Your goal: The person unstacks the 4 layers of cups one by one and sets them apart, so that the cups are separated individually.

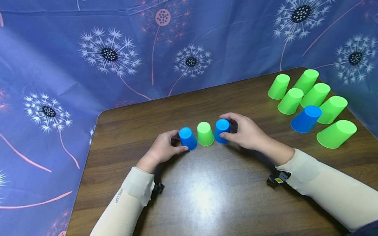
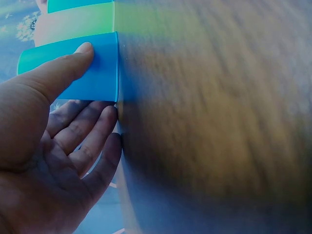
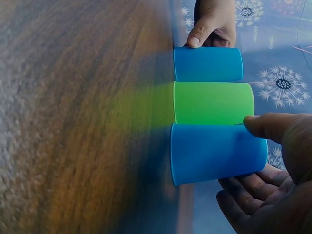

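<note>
Three upside-down cups stand in a row on the brown table, a green cup (image 1: 205, 134) between two blue ones. My left hand (image 1: 165, 147) holds the left blue cup (image 1: 188, 138), thumb on its near side and fingers round the outer side. In the left wrist view the thumb (image 2: 73, 63) lies against that cup's wall (image 2: 97, 73). The right blue cup (image 1: 222, 130) is gripped by my right hand (image 1: 245, 131), with thumb in front and fingers behind. The right wrist view shows all three rims on the tabletop, the green cup (image 3: 212, 102) close beside both blue ones.
Toward the right edge of the wooden table (image 1: 200, 203), several upside-down green cups (image 1: 336, 134) stand grouped with one blue cup (image 1: 306, 119). A blue cloth with dandelion prints (image 1: 160, 62) hangs behind the table's far edge.
</note>
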Motion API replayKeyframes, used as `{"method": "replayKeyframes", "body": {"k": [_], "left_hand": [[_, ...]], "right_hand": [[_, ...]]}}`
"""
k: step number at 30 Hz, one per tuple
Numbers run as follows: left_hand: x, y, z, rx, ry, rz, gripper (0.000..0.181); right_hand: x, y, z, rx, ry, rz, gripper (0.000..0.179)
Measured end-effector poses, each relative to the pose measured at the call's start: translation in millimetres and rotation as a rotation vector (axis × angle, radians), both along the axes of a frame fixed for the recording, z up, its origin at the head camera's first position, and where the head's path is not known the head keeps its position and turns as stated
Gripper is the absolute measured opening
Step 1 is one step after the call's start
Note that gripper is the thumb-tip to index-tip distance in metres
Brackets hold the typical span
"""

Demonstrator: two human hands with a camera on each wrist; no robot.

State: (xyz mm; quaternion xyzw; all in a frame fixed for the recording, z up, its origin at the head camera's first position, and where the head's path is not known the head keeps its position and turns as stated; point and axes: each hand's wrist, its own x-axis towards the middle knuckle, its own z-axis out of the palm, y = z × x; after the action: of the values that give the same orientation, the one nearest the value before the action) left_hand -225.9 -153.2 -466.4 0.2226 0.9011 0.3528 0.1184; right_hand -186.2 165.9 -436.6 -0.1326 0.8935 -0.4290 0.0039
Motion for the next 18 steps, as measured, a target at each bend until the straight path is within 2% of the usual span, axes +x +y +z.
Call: {"method": "replayKeyframes", "body": {"k": [9, 18], "left_hand": [[0.5, -0.5, -1.8, 0.010, -0.009, 0.007, 0.049], [1.2, 0.2, 1.2, -0.002, -0.008, 0.005, 0.047]], "right_hand": [[1.3, 0.9, 0.4, -0.015, -0.002, -0.020, 0.054], [6.3, 13.7, 4.5, -0.059, 0.004, -0.062, 0.051]]}}
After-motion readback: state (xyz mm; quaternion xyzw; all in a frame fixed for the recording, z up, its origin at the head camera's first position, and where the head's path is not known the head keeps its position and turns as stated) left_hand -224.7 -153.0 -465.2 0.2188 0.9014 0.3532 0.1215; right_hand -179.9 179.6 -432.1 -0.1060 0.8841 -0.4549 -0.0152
